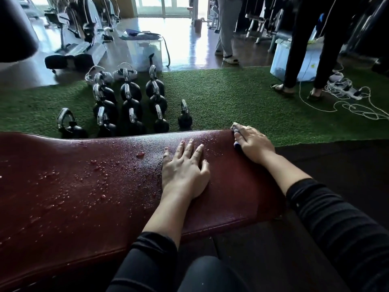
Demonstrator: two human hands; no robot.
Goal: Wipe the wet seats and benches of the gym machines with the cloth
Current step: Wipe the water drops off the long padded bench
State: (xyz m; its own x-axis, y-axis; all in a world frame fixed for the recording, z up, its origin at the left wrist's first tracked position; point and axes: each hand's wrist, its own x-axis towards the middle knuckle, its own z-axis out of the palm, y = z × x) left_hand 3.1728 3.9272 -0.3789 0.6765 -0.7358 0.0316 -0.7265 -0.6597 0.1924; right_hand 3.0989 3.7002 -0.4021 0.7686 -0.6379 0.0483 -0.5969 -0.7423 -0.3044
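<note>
A dark red padded bench [84, 186] stretches across the lower view, its surface covered with water drops on the left and middle. My left hand [185, 167] rests flat on the pad with fingers spread. At the bench's far right corner my right hand [251, 144] presses down on a small cloth [236, 131]. Only a blue-and-white sliver of the cloth shows at the fingertips and beside the hand. The pad to the right of my left hand looks drier than the rest.
Several black kettlebells [130, 106] stand on the green turf [231, 98] just beyond the bench. Two people [303, 49] stand at the back right near a clear storage bin [280, 60] and tangled white cables [347, 95]. Gym machines [80, 28] line the back left.
</note>
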